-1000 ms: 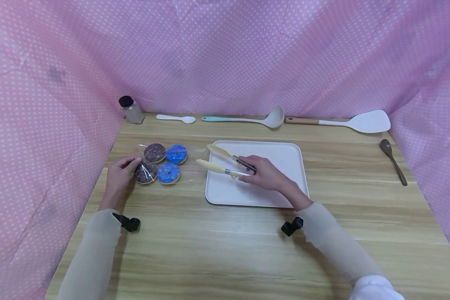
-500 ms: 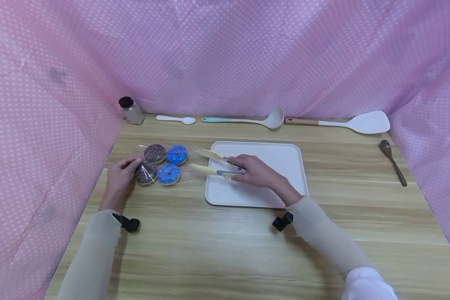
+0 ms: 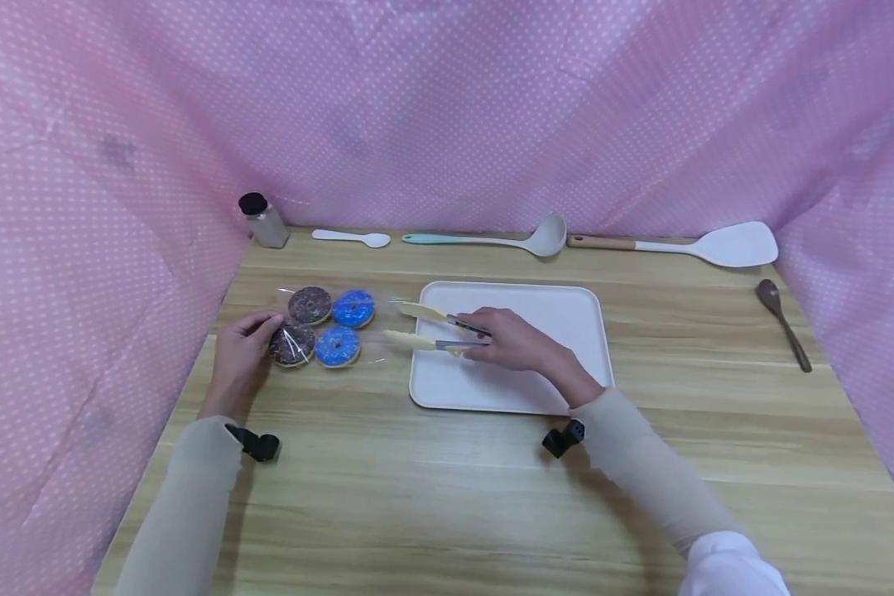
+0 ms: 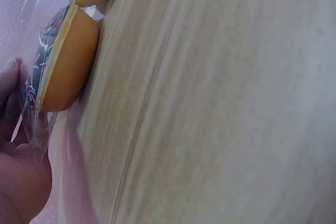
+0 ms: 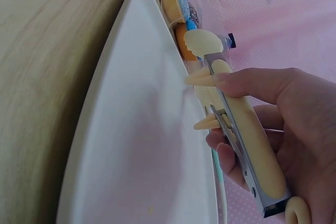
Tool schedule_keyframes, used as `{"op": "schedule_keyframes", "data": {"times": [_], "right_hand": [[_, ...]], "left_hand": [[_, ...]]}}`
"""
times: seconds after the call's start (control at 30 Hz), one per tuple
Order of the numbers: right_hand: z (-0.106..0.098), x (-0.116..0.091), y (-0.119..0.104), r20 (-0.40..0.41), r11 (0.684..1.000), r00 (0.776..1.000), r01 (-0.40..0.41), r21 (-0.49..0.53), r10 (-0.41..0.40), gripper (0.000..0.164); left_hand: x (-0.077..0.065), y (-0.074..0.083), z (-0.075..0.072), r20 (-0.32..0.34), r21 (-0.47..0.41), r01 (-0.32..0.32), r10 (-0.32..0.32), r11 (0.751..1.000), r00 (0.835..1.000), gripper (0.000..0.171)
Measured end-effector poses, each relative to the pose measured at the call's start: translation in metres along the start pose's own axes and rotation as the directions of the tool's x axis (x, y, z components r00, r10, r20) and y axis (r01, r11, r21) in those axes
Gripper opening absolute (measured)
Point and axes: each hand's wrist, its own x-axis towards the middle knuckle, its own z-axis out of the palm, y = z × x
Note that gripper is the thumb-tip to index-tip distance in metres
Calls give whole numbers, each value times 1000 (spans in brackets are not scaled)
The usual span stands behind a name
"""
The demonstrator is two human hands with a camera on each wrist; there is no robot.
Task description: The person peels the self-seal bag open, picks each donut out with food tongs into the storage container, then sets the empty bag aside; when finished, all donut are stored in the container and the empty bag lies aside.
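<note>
In the head view my left hand (image 3: 237, 352) pinches the left edge of a clear plastic bag (image 4: 41, 137) between thumb and fingers. Inside the bag lie several doughnuts: brown ones such as the near brown doughnut (image 3: 292, 344) on the left, blue ones such as the near blue doughnut (image 3: 338, 346) on the right. My right hand (image 3: 520, 341) grips cream-tipped metal tongs (image 5: 247, 140) above the tray. The tongs' two tips are spread apart, pointing left toward the bag's open-looking right end, with nothing between them.
A white rectangular tray (image 3: 532, 389) lies under the right hand. Along the back edge are a black-capped shaker bottle (image 3: 265, 222), a small white spoon (image 3: 358, 238), a ladle (image 3: 544, 238) and a white turner (image 3: 733, 244). A dark wooden spoon (image 3: 784, 325) lies at far right.
The right hand has moved left with the tongs, bringing their tips closer to the bag, and has barely shifted since half a second ago. My left hand keeps its pinch on the bag.
</note>
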Motion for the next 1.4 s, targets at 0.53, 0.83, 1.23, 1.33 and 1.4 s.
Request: {"op": "schedule_keyframes", "data": {"times": [0.53,0.83,1.23,1.33,1.4], "right_hand": [[-2,17,-10,32,999,999,-25,-31,26,59],[5,33,-18,25,999,1000,-4,-49,5,59],[12,44,-28,19,995,997,-69,-77,71,62],[13,44,-29,12,994,997,-73,-81,75,63],[13,45,-31,10,994,997,-75,-84,76,62]], "left_hand": [[2,-3,0,5,-69,-45,46,997,999,38],[2,-4,2,43,-163,-53,61,985,997,35],[2,-5,4,57,-159,-50,59,986,997,35],[3,-5,5,55,-166,-56,65,985,996,35],[3,-6,5,59,-206,-55,68,977,996,34]]}}
